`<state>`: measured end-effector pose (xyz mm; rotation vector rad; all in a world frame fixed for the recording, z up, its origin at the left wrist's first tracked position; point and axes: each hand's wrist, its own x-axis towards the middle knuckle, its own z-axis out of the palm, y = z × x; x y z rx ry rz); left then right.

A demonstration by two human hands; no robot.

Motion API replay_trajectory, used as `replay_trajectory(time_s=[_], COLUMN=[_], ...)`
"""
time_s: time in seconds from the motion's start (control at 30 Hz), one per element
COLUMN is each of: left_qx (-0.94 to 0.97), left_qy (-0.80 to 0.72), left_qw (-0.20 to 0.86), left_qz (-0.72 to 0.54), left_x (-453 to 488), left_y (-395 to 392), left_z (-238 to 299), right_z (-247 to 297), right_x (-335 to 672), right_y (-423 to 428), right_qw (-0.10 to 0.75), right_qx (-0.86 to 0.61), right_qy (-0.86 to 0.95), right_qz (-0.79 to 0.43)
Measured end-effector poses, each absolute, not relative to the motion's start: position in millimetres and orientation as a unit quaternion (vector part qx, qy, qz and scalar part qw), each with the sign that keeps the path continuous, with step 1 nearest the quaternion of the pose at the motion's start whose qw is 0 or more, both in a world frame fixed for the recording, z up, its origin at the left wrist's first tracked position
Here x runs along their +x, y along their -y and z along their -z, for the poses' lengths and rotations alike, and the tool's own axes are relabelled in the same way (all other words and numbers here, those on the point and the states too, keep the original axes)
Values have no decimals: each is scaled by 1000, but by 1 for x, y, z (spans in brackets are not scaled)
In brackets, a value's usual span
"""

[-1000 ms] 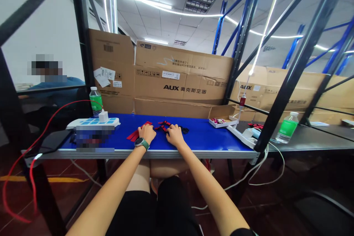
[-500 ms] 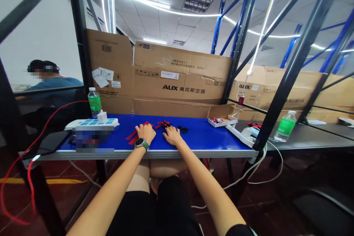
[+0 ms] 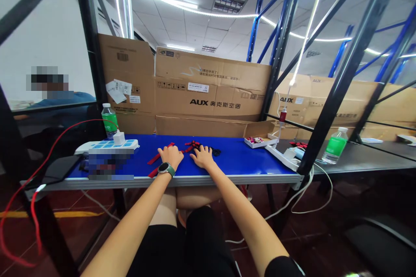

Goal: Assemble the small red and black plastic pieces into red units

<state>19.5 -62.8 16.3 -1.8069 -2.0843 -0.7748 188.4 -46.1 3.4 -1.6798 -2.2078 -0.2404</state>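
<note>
"What are the hands doing on the counter?"

"The left hand (image 3: 170,156), with a wristwatch (image 3: 165,169) on its wrist, lies palm down across red strips (image 3: 158,158). The right hand (image 3: 203,157) rests just beside it, with its fingers spread and their tips at the near edge of a red and black tangle (image 3: 192,145)."

"Is either one gripping anything?"

"Neither looks clenched. Both sit open and flat, and no grip shows."

"Where exactly is the red stuff?"

"It lies mid-counter on the blue top (image 3: 234,161). The strips run out from under the left hand toward the near left, and the tangle sits farther off, between the hands and the far edge. A small black bundle (image 3: 215,152) lies just right of the tangle."

"What's around them?"

"On the left are a white power strip (image 3: 105,147) and a water bottle (image 3: 109,121). On the right is a small open cardboard box (image 3: 258,137). Large AUX cartons (image 3: 211,95) stand along the far edge, and a co-worker in a blue shirt (image 3: 61,97) sits off to the far left."
</note>
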Motion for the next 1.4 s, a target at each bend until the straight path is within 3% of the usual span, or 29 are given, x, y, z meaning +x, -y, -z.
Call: replay_trajectory(time_s=[0.2,0.4,0.5,0.63,0.87,1.1,1.3,1.4], left_qx=[-683,-874,-887,-855,-883,-805,-803,-828], left_qy=[668,393,329,355,370,460,502,465], left_qw=[123,19,-38,-42,-65,17,-35,-44], left_qz=[268,285,321,376,280,373,318,311], left_x=[19,20,20,16,19,14,11,13], left_y=[61,58,56,53,60,61,52,52], left_z=[-19,-16,-15,-15,-17,-23,-16,-14], right_z=[-10,-26,-28,-17,-11,-14,-15,-15], right_x=[174,194,225,259,265,272,288,294], right_y=[32,33,32,27,16,17,18,20], right_qw=[162,215,218,185,212,307,422,429], right_qx=[-585,-626,-678,-683,-683,-661,-739,-777], right_qy=[790,738,684,698,696,683,525,461], right_qz=[83,131,157,110,59,53,3,-22])
